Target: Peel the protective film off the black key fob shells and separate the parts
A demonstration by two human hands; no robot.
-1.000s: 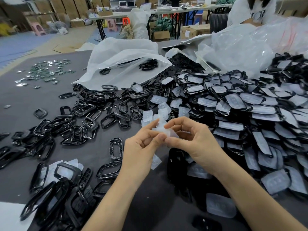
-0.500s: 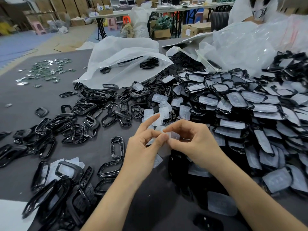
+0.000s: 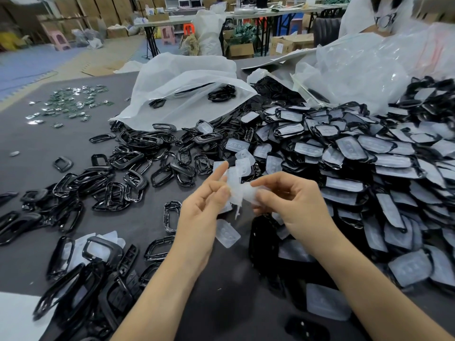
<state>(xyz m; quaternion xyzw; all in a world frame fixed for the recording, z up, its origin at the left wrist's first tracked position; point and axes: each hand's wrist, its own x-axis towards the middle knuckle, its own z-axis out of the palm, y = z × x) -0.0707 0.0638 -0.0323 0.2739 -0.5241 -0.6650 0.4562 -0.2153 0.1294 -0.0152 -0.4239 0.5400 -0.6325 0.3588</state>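
At the bottom edge a black part (image 3: 305, 326) lies on the dark table (image 3: 221, 296); it is blurred and I cannot tell its shape. Beside it lies a loose translucent cover (image 3: 327, 305). At the lower left, black frames (image 3: 86, 267) are heaped next to a white sheet (image 3: 14, 316), which the picture border cuts off.

Both forearms come in from below. The left hand (image 3: 202, 212) pinches one end of a crumpled film piece (image 3: 242, 190) with its thumb, and its index finger points straight up. The right hand (image 3: 295, 205) has curled fingers and pinches the other end of the same film, so the film is held in the air between the two hands, above the table. Under the right hand sits a dark shell (image 3: 263, 242), partly hidden and hard to make out. A second peeled cover (image 3: 227, 233) lies just beside the left wrist.

Further away, loose black rings (image 3: 138, 168) are spread to the left, and a big heap of key fob shells (image 3: 369, 156) with film on them fills the right side. Behind lies a white bag (image 3: 182, 94) with some black parts on it, small shiny pieces (image 3: 71, 104) well apart at the left, and clear plastic bags (image 3: 369, 67).

At the far end a person in white (image 3: 376, 16) is cut off by the top edge. The label on a cardboard box (image 3: 240, 49) is too small to read.
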